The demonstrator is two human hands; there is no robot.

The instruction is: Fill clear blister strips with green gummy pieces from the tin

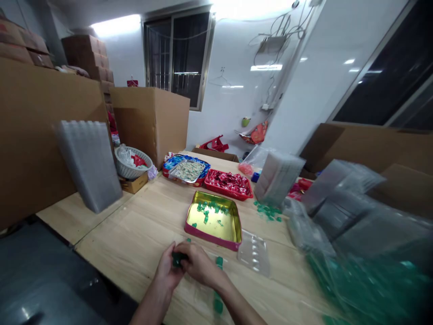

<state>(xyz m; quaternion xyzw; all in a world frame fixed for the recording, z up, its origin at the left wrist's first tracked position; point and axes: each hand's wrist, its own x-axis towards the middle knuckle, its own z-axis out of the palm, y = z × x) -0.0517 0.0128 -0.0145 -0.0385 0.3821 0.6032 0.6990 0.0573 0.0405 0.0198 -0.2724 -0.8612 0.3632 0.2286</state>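
Close together above the front of the wooden table, my left hand [166, 267] and my right hand [199, 264] both have their fingers closed around a small dark green piece [177, 258]. The fingers partly cover it, and its exact kind does not show. Below my right forearm lies a clear plastic tray with green pieces [218, 303] in it, partly hidden by the arm. Just beyond my hands, a tin with a gold inside and red outside [213, 241] holds several small green pieces [206, 216]. To the tin's right, a clear moulded plastic tray [253, 253] lies flat.
Loose green pieces [269, 211] lie near an upright stack of clear trays [279, 178]. A red tray of wrapped items [228, 184] stands behind the tin. Blurred plastic bags [375, 271] crowd the right. At left are another tray stack [89, 167] and a white basket [130, 170].
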